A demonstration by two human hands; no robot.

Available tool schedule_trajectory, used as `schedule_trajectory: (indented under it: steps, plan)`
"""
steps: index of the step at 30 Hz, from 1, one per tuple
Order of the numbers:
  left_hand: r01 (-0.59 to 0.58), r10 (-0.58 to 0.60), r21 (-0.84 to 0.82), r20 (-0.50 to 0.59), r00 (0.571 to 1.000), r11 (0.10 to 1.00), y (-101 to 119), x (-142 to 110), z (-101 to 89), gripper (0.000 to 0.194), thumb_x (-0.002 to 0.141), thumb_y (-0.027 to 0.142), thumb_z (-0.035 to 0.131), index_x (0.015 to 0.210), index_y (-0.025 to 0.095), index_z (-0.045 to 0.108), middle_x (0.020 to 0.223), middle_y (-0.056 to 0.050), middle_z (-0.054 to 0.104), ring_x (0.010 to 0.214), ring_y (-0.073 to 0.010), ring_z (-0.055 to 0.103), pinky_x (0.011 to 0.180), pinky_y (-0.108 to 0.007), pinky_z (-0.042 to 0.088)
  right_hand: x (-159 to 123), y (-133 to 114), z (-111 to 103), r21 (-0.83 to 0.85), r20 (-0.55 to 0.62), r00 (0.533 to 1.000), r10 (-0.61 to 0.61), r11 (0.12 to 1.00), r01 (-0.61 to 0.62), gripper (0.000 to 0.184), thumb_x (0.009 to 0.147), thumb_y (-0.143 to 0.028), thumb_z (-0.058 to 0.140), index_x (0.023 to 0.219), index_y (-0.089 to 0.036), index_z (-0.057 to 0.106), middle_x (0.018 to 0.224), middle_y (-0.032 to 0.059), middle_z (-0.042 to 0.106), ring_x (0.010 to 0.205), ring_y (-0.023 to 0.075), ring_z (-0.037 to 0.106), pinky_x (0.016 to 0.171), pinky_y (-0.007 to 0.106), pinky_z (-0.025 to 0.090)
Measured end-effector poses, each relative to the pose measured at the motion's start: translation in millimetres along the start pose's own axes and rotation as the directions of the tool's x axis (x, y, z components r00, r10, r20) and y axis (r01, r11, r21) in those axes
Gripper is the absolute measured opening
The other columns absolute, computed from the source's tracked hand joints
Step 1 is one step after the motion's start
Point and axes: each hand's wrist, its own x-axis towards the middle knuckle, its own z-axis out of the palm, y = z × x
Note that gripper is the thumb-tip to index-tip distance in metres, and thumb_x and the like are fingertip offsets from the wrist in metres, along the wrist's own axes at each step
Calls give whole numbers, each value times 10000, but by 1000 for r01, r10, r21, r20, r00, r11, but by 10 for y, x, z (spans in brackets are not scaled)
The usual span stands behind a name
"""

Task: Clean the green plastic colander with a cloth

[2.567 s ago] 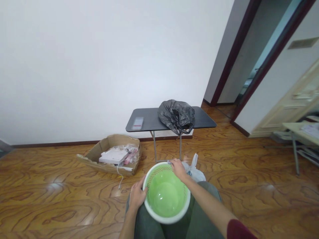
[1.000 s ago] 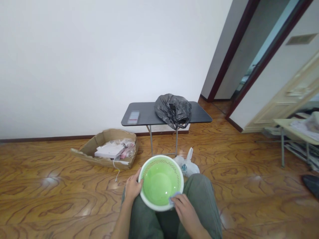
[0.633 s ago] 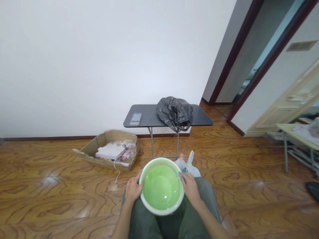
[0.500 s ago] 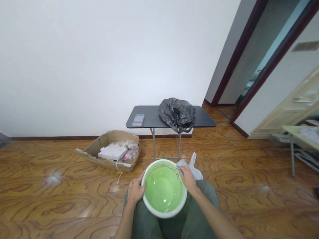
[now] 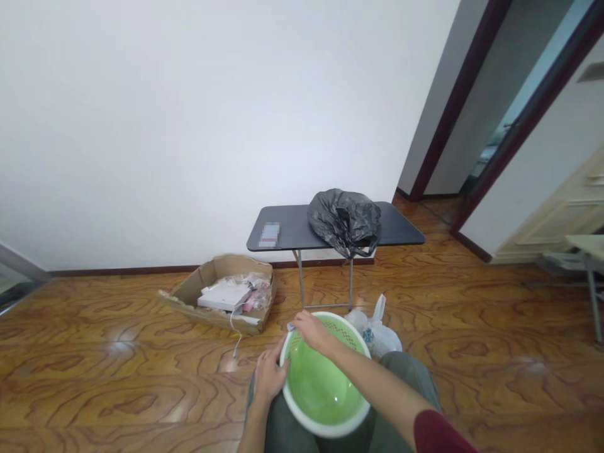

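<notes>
A round plastic basket, green inside with a white rim and a band of holes near its top, rests on my lap. My left hand is closed on the rim at its left side, thumb inside. Reaching across the opening, my right hand is at the rim's far left part. Its fingers pinch a small pale piece, perhaps cloth or paper, too small to name. The right forearm hides part of the basket's inside.
Beyond the basket stands a black folding table with a crumpled black plastic bag on it. A torn cardboard box holding a white flat item lies on the floor at left. A white plastic bag sits right of the basket.
My right hand has moved left along the far rim, from the right side to the far left part, with the pale piece. My left hand stays on the rim. The view has shifted slightly.
</notes>
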Motion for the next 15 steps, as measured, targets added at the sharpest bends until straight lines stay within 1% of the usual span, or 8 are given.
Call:
schedule_trajectory:
  steps: [3, 6, 9, 12, 13, 15]
  plan:
    - [1, -1, -2, 0, 1000, 1000, 9, -3, -3, 662, 887, 136, 553, 1532, 280, 513, 1271, -44, 768, 1200, -218, 653, 1143, -344, 367, -18, -33, 80, -10, 4, 997, -71, 997, 71, 334, 964, -146, 490, 1150, -184, 764, 1098, 84, 752, 1054, 191, 611, 935, 313, 514]
    - [-4, 4, -9, 2, 1000, 1000, 30, -5, -9, 661, 888, 139, 549, 1534, 275, 511, 1258, -42, 775, 1187, -216, 658, 1143, -344, 370, -94, 126, 30, 30, -14, 999, -42, 999, 42, 352, 968, -160, 482, 1193, -185, 751, 1131, 84, 751, 1083, 195, 609, 969, 321, 507]
    - [-6, 6, -16, 1, 1000, 1000, 49, -3, -19, 659, 887, 139, 552, 1527, 289, 518, 1273, -31, 771, 1195, -214, 657, 1152, -354, 368, -226, 400, -139, 72, -58, 995, 83, 994, -78, 378, 972, -169, 464, 1224, -176, 745, 1164, 104, 748, 1121, 198, 606, 1022, 330, 485]
    - [1, -1, -9, -10, 1000, 1000, 55, 2, -25, 646, 889, 138, 551, 1514, 299, 535, 1229, -21, 789, 1178, -213, 669, 1152, -362, 376, -440, 658, -322, 48, -73, 967, 244, 969, -241, 408, 959, -145, 447, 1236, -172, 745, 1161, 128, 749, 1121, 212, 616, 1048, 357, 467]
    - [5, -5, -5, -14, 1000, 1000, 54, 3, -25, 640, 889, 138, 551, 1508, 299, 543, 1210, -21, 795, 1170, -215, 674, 1149, -364, 382, -531, 725, -364, 38, -78, 957, 280, 960, -278, 417, 952, -137, 444, 1243, -169, 742, 1160, 133, 749, 1123, 217, 619, 1054, 364, 463]
    - [8, -8, -1, -18, 1000, 1000, 53, 5, -24, 631, 887, 137, 552, 1499, 292, 556, 1196, -29, 799, 1159, -220, 682, 1142, -370, 394, -735, 825, -407, 30, -92, 945, 314, 949, -312, 436, 943, -130, 440, 1273, -155, 724, 1170, 143, 743, 1131, 223, 619, 1059, 367, 461]
